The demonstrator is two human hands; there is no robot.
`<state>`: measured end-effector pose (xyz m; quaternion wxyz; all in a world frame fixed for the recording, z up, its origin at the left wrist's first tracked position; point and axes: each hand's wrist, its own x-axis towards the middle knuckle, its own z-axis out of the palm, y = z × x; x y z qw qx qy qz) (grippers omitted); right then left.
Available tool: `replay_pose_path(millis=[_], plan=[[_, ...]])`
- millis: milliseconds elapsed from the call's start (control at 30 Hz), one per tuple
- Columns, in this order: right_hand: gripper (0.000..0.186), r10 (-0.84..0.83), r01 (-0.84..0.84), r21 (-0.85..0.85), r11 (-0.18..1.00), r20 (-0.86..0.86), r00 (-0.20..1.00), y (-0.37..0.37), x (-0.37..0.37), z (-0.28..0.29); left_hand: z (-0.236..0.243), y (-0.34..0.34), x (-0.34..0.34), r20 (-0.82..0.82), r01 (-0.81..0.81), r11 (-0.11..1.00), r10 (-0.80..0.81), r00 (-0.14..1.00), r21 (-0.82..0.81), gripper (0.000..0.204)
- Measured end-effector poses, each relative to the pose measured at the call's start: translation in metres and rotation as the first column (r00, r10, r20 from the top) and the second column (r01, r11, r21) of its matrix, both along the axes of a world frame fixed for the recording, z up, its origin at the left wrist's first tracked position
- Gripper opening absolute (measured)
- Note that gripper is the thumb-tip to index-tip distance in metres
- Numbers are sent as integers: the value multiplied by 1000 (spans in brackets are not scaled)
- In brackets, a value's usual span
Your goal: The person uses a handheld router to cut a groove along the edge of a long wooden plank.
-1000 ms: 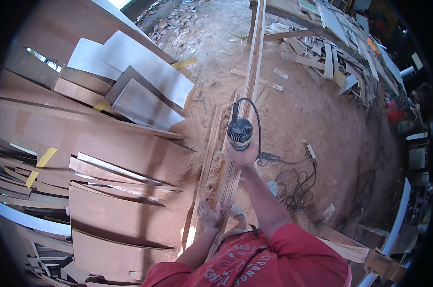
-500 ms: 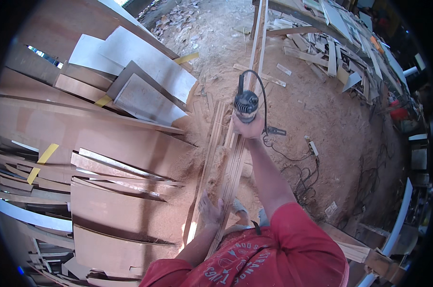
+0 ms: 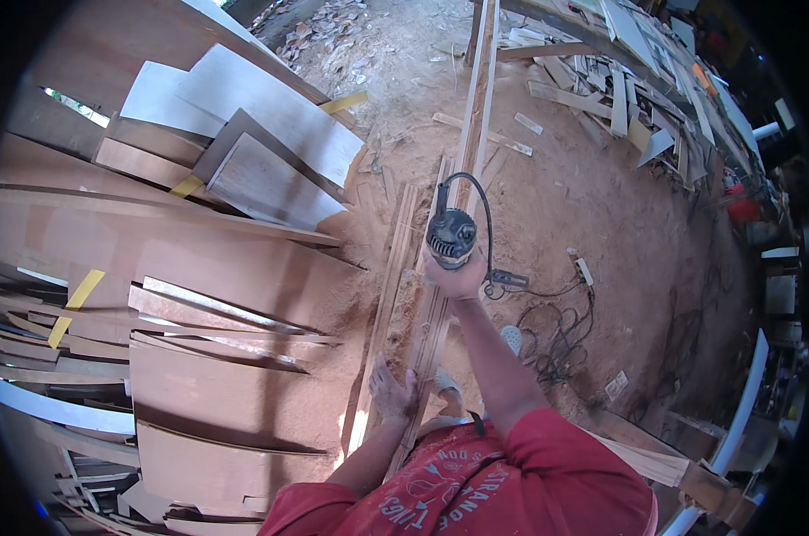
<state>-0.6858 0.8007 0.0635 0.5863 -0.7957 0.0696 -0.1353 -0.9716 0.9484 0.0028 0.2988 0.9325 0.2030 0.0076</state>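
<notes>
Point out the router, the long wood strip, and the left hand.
router (image 3: 451, 237), head view, on its round dark motor cap.
long wood strip (image 3: 477, 116), head view, on its bare upper length.
left hand (image 3: 392, 391), head view, on the back of the hand.

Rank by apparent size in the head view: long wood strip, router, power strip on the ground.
1. long wood strip
2. router, in the right hand
3. power strip, clearly smallest but farther away

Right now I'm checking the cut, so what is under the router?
The router, held by the right hand, sits on a long wooden strip. Its base and the wood directly beneath are covered.
</notes>
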Motion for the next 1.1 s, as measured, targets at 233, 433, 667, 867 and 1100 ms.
replay_pose_path(millis=[233,433,667,867,1100], plan=[[66,35,-36,3,999,194,980,-9,56,-17,-3,7,-6,-22,3,1000,-3,1000,5,96],[63,9,-13,30,999,131,991,-31,102,-23,2,-2,6,29,43,999,-42,999,-10,96],[56,-61,61,-2,998,-55,997,-12,78,28,2,-1,7,-1,4,1000,-4,1000,-2,93],[62,-53,65,40,997,-261,964,14,-20,29,-6,4,-1,15,12,1000,-12,1000,14,93],[60,-16,18,44,999,-36,999,9,-30,-5,2,0,1,3,14,1000,-14,1000,-7,93]])
